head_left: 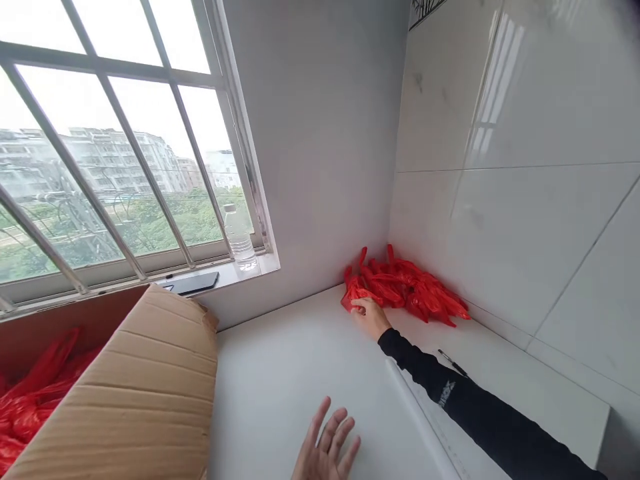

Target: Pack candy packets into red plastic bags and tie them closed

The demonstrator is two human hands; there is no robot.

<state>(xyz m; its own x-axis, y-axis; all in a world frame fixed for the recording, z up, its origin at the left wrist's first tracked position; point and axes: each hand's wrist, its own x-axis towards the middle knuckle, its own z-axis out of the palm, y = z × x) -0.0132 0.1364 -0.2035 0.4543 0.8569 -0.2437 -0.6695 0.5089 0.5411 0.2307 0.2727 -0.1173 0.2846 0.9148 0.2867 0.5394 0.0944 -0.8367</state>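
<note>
My right hand, in a black sleeve, reaches to the back corner of the white tabletop. Its fingers are closed on a red plastic bag at the left end of a heap of knotted red plastic bags. Part of the grip is hidden by the hand itself. Low in the view, my left hand is held over the table, palm up with fingers spread, and nothing is in it.
On the left, a cardboard box with its flap up holds more red bags. A clear bottle and a dark flat phone-like object rest on the windowsill. A pen lies near the right arm. Tiled wall bounds the right.
</note>
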